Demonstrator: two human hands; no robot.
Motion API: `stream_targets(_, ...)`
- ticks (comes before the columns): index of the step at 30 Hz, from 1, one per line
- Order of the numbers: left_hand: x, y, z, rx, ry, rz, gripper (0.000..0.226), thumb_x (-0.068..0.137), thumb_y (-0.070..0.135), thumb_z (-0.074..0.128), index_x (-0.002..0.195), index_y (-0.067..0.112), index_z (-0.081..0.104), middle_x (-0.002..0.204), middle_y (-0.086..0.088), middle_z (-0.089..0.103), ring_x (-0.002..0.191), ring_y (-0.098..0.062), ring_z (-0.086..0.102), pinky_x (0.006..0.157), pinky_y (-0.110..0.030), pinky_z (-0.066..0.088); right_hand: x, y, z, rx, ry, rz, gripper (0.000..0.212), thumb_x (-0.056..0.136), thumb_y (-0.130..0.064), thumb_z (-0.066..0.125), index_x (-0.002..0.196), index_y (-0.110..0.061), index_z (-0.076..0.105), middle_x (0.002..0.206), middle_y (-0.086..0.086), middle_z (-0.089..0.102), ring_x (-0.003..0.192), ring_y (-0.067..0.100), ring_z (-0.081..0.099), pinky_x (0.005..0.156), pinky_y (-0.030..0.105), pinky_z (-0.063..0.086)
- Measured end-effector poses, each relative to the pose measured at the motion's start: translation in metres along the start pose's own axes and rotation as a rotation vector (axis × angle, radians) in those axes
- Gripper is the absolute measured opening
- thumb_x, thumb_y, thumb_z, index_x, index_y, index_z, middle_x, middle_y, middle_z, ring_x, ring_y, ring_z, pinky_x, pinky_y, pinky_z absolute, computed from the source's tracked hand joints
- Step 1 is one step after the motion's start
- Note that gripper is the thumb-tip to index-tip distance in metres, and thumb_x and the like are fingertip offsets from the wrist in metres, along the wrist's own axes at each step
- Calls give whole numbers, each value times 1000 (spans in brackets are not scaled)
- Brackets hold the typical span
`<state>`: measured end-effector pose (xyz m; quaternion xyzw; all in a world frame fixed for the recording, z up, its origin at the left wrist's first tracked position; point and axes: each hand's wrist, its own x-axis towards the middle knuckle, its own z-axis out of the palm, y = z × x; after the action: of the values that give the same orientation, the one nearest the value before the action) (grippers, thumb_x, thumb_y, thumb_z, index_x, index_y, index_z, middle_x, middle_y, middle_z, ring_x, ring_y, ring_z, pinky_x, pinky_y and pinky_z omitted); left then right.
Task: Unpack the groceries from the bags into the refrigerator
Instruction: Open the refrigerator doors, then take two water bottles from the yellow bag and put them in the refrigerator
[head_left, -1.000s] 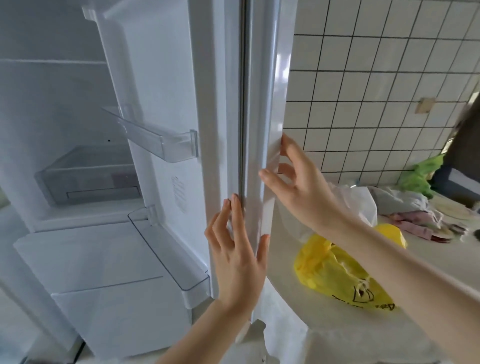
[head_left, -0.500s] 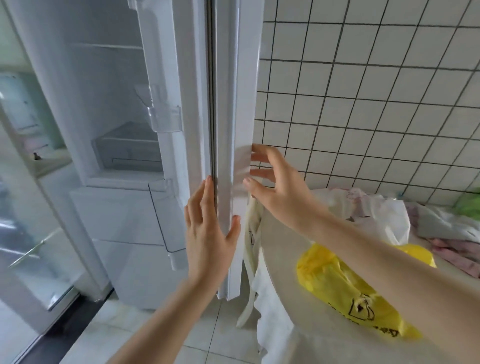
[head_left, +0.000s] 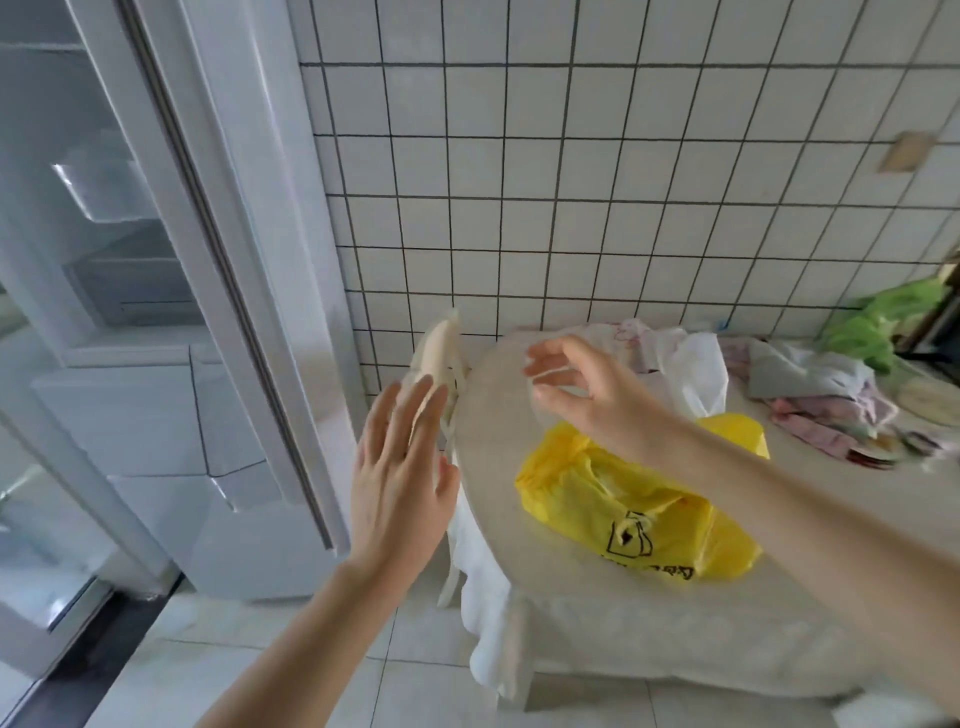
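Yellow plastic is the thing to go for now: the yellow bag (head_left: 639, 504) lies on the round table (head_left: 498, 415) at the lower right of the frame, and it looks like the first bag to unpack. The left hand (head_left: 400, 478), low in the middle, is spread flat with straight fingers and holds nothing. It hangs just beside the table edge, near the bag but not touching it. The right hand (head_left: 587, 389) floats above the bag with fingers loosely bent, also empty. A good way, I think, is to grab the bag's top with both hands and pull it wide. Farther back, the fridge door (head_left: 218, 260) stands open at the left.
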<state>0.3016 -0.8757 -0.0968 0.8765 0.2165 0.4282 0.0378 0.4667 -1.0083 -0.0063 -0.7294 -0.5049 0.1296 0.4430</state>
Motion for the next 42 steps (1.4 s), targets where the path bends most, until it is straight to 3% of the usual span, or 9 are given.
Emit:
stream_targets(8, -10, 45, 73, -149, -265, 76, 47, 74, -1, 69, 119, 9, 62, 130, -3, 58, 126, -27, 49, 91, -41, 52, -43, 85, -49, 24, 34, 242, 32, 94, -23, 59, 125, -22, 53, 113, -8, 63, 105, 7, 62, 90, 30, 53)
stream_targets(12, -11, 61, 114, -214, -387, 129, 43, 71, -1, 69, 112, 12, 65, 122, 0, 62, 122, -22, 52, 88, -37, 53, -53, 134, -65, 29, 75, 337, 22, 92, -24, 60, 114, -29, 57, 108, -9, 66, 102, 5, 64, 87, 28, 53)
stream_targets(16, -5, 73, 161, -345, -524, 199, 42, 72, 2, 68, 110, 18, 63, 115, 7, 60, 119, -11, 49, 91, -29, 51, -63, 180, -74, -226, 46, 387, 14, 94, -25, 58, 107, -29, 59, 104, -16, 64, 98, -2, 59, 82, 14, 43)
stream_targets(21, 11, 82, 223, -382, -645, 375, 40, 73, 8, 64, 111, 21, 63, 115, 7, 62, 120, -10, 46, 103, -23, 37, -53, 241, -77, -407, -147, 488, 24, 95, -26, 53, 118, -20, 57, 115, -6, 62, 107, 11, 58, 91, 25, 47)
stream_targets(25, 37, 81, 267, -392, -717, 374, 38, 79, 13, 56, 116, 17, 62, 120, 4, 60, 123, -13, 47, 106, -27, 37, -21, 280, -86, -442, -201, 560, 25, 96, -30, 50, 119, -22, 53, 114, -5, 57, 107, 15, 53, 91, 33, 48)
stream_targets(30, 61, 78, 315, -286, -909, 361, 46, 87, 15, 51, 133, 16, 50, 139, 4, 48, 137, -14, 29, 113, -26, 27, 11, 325, -78, -502, -308, 602, 29, 95, -29, 54, 120, -15, 52, 118, 4, 59, 104, 21, 56, 89, 35, 48)
stream_targets(37, 59, 69, 352, 42, -1127, 407, 67, 94, 31, 46, 152, 17, 15, 158, 0, 21, 147, -29, 1, 120, -44, 6, 10, 370, -56, -591, -460, 628, 64, 95, -37, 53, 148, -21, 22, 150, 1, 31, 136, 28, 32, 108, 39, 37)
stream_targets(40, 54, 66, 360, 104, -1189, 370, 72, 96, 41, 43, 153, 17, 7, 160, 1, 13, 148, -29, -4, 119, -50, 0, 8, 380, -58, -662, -516, 590, 68, 95, -41, 51, 150, -22, 15, 153, 1, 31, 138, 30, 28, 111, 41, 33)
stream_targets(42, 52, 67, 362, 123, -1194, 350, 73, 96, 45, 42, 154, 19, 5, 160, 2, 11, 148, -30, -6, 118, -53, -1, 7, 389, -58, -691, -561, 588, 64, 95, -42, 50, 148, -18, 22, 147, 3, 40, 134, 29, 34, 108, 39, 35)
